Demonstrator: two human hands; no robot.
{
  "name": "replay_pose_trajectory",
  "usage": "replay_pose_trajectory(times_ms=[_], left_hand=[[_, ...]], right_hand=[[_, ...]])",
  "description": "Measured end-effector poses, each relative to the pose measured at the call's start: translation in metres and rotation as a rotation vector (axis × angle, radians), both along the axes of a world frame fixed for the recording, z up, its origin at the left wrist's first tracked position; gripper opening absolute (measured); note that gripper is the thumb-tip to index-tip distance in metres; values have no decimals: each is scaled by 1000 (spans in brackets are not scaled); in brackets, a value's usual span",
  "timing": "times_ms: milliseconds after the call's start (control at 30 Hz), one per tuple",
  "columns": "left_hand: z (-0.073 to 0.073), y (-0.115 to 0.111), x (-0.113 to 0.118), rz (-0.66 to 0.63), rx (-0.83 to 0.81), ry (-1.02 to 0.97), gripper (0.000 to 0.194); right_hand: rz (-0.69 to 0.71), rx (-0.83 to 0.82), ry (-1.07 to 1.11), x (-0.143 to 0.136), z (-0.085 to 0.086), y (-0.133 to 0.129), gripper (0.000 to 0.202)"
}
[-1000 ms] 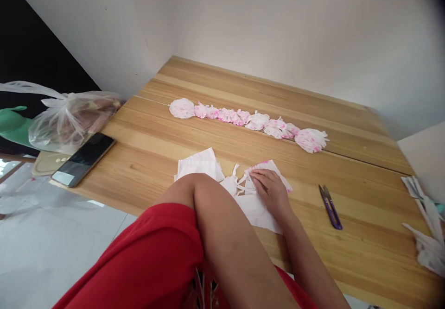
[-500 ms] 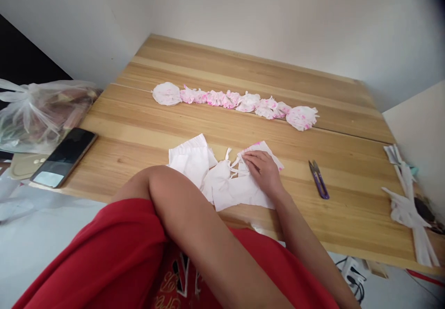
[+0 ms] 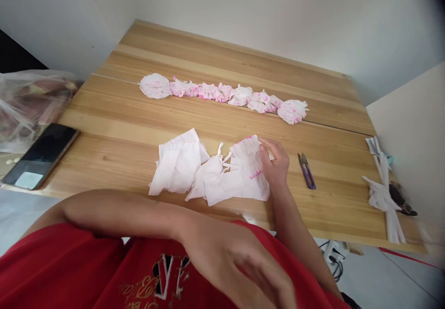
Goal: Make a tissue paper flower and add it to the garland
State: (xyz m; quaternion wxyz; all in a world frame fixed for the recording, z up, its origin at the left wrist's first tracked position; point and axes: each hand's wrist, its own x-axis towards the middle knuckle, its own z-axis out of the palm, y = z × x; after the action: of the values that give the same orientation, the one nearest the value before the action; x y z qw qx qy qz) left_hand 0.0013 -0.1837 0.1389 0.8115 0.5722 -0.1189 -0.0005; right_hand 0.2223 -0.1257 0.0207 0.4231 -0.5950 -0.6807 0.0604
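On the near part of the table, my right hand [image 3: 277, 163] is at the right edge of a thin white piece of cloth or paper with pink edges [image 3: 245, 154]. The thumb lies against its face and the fingers curl round its side, so the hand looks closed on it. Beneath and beside it lie other thin white pieces [image 3: 179, 165], some gathered, with a small white tied strip [image 3: 220, 149] between them. My left hand [image 3: 239, 262] is low in front of my red shirt, blurred and partly cut off; its fingers look loosely stretched, with nothing seen in them.
A row of ruffled pink-and-white pieces [image 3: 215, 92] lies across the table. Purple thread snips [image 3: 306, 171] are right of my right hand. White strips [image 3: 384, 193] lie at the right edge, a phone [image 3: 41, 156] and a plastic bag [image 3: 31, 107] at the left.
My left arm has swung away from the white pieces, down and across my shirt. My right hand has shifted from on top of the pink-edged piece to its right edge, and the piece has turned.
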Motion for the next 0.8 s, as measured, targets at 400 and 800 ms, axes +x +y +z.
replay_pose_trajectory(times_ms=[400, 800], left_hand=[[-97, 58, -28, 700, 1438, 238, 29], [-112, 66, -43, 656, 1395, 128, 25]], right_hand=[[-223, -532, -395, 33, 11, 21, 30], [-346, -421, 71, 46, -6, 28, 18]])
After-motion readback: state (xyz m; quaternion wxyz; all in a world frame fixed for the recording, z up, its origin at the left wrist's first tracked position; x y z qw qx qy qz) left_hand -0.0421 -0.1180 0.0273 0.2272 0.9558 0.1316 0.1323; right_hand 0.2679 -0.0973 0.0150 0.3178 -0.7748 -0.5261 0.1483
